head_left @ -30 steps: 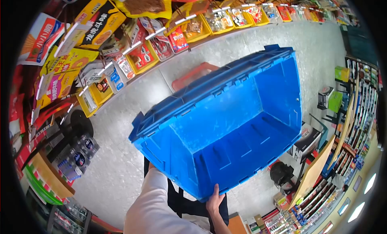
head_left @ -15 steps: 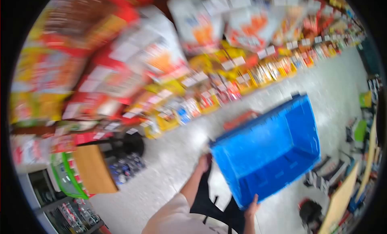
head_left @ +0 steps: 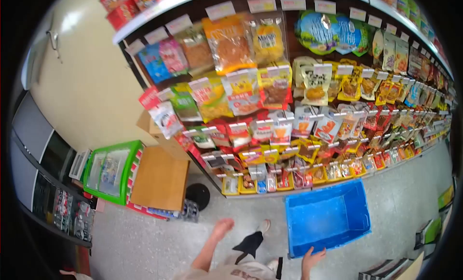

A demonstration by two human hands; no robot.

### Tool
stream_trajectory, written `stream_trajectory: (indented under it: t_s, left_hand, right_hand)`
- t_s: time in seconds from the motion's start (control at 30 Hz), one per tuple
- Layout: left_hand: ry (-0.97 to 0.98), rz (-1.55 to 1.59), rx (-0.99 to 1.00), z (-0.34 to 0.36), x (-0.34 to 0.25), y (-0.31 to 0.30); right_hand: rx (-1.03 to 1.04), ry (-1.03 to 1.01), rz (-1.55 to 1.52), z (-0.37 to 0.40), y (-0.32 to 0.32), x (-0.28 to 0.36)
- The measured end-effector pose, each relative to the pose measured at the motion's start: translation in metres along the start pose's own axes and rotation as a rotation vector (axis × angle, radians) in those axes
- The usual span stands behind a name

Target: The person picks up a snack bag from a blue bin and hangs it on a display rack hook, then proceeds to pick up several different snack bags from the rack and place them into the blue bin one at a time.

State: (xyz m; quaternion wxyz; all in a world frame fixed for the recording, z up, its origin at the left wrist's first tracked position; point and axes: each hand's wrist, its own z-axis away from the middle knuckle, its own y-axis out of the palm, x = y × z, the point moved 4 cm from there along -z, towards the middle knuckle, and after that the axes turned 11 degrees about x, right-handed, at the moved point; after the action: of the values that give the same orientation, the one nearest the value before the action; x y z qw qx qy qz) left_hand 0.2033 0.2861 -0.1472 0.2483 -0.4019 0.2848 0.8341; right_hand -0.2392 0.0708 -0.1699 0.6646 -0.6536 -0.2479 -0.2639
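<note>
An empty blue crate [head_left: 320, 219] lies in front of the snack shelf's lower edge, right of the person's legs. My right hand [head_left: 313, 257] is at the crate's near edge, fingers spread; whether they touch the rim is hard to tell. Left of the crate, my left hand [head_left: 223, 228] hangs over the floor, away from the crate; its fingers look blurred and their pose is unclear. Rows of hanging snack bags [head_left: 272, 87] with price tags fill the shelf beyond both hands.
A green-framed freezer [head_left: 112, 171] and a wooden table [head_left: 160, 178] stand at the left, with a round black object [head_left: 197, 196] beside them. Drinks fill a dark cooler [head_left: 72, 215]. Dark and green items lie along the right edge. Something like part of a hand [head_left: 72, 274] shows bottom left.
The view has turned and now takes in more shelf and the left wall. My left hand has let go of the crate. The crate appears lower and nearer the shelf.
</note>
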Motion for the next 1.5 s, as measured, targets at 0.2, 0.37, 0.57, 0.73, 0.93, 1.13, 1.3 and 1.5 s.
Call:
stream_trajectory:
  t_s: [0.2,0.37,0.57,0.73,0.93,1.13,1.3,1.5]
  left_hand:
    - [-0.025,0.086,-0.012,0.051,0.011,0.001]
    - [0.082,0.132,-0.023,0.034,-0.037,-0.022]
    - [0.232,0.151,0.036,0.016,-0.134,-0.058]
    - [0.334,0.089,0.091,0.008,-0.222,-0.080]
    - [0.794,-0.153,0.167,0.023,-0.409,-0.050]
    - [1.244,-0.296,-0.007,0.021,-0.568,-0.009]
    - [1.309,-0.516,-0.293,-0.018,-0.639,0.004]
    - [1.209,-0.639,-0.395,-0.048,-0.681,0.011]
  right_hand:
    - [0.043,-0.136,0.000,0.014,-0.021,0.044]
    - [0.258,-0.162,-0.121,0.033,0.028,0.100]
    - [0.555,-0.520,-0.360,0.044,0.106,0.286]
    - [0.726,-0.852,-0.444,0.042,0.118,0.504]
    - [0.595,-1.196,-0.528,0.018,0.067,0.738]
    - [0.382,-1.328,-0.698,-0.035,0.057,0.868]
    - [0.269,-1.329,-0.753,-0.071,0.066,0.903]
    - [0.410,-1.365,-0.816,-0.083,0.077,0.937]
